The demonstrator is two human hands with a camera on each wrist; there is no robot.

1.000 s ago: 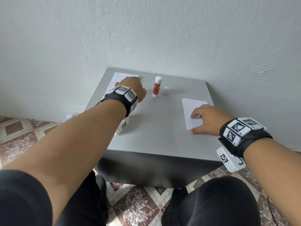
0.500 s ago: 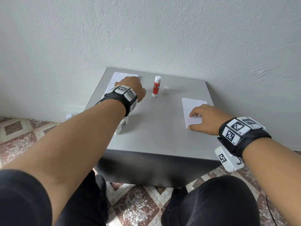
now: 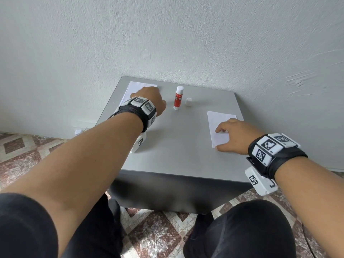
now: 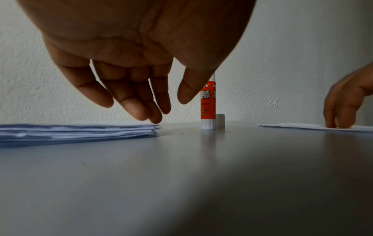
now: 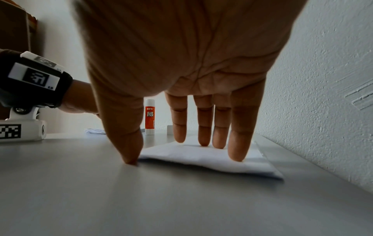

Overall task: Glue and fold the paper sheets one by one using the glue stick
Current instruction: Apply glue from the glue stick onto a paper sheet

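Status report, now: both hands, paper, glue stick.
Left hand open, fingertips at the paper stack. Right hand open, fingers pressing the folded sheet. Glue stick upright, uncapped, cap beside it. Nothing in the way.

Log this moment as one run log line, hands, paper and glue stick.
left hand: open over paper stack | right hand: fingers pressing folded sheet | glue stick: upright, uncapped | cap: beside it

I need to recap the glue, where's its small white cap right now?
In the head view, the small white cap stands just right of the upright red glue stick, near the table's far edge.
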